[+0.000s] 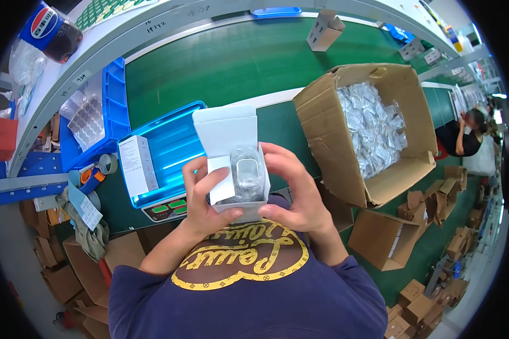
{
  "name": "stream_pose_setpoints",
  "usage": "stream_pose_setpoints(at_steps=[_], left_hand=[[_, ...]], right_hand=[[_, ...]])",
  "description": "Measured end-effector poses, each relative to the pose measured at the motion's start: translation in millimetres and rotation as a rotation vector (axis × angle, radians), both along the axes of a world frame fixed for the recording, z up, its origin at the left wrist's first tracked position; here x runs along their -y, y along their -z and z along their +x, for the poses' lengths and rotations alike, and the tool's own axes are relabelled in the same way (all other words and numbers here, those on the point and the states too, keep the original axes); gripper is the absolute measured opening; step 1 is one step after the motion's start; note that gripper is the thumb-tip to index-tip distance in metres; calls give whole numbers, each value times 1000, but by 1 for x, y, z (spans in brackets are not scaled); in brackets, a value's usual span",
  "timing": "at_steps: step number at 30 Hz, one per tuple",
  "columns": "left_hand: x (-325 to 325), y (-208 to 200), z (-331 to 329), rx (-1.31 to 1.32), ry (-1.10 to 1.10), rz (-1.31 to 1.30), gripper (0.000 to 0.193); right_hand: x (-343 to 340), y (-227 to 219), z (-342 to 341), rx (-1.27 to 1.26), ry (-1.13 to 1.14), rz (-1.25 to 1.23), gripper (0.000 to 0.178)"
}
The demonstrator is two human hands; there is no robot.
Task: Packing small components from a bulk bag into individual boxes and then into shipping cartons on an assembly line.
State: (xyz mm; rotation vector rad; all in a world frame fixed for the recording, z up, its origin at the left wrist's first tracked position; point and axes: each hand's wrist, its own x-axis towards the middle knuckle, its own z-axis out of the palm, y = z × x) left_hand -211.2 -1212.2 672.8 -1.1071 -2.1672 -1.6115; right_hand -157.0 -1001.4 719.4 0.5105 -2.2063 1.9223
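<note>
Between my two hands, close to my chest, is a small white carton [240,208] with its lid flap standing up at the back. Inside it sits a clear plastic-wrapped item [247,172] with a pale rounded-square part; its exact kind I cannot make out. My left hand [203,195] grips the carton's left side, fingers bent over a white side flap [221,178]. My right hand [294,192] is wrapped round the right side, thumb on the near face. Left of the carton, a blue tray [169,135] rests on a scale [167,212] and holds a closed white box [137,165].
To the right stands a large open cardboard box [328,138] filled with clear plastic packets [373,127]. A blue crate [116,96] is at the left, below a shelf with a drink bottle [50,34]. Another carton [325,31] stands on the far green belt. A person [466,135] sits far right.
</note>
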Motion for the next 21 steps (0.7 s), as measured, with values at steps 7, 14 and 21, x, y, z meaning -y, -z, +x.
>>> stream_pose_setpoints(at_steps=[7,14,21], left_hand=[[4,-2,-6,489,149,-204,55],[-15,2,-14,810,157,-48,46],[-21,12,-11,783,116,136,70]], right_hand=[[7,29,-13,80,-20,38,33],[21,49,-25,39,188,-202,26],[3,24,-41,299,49,-123,17]])
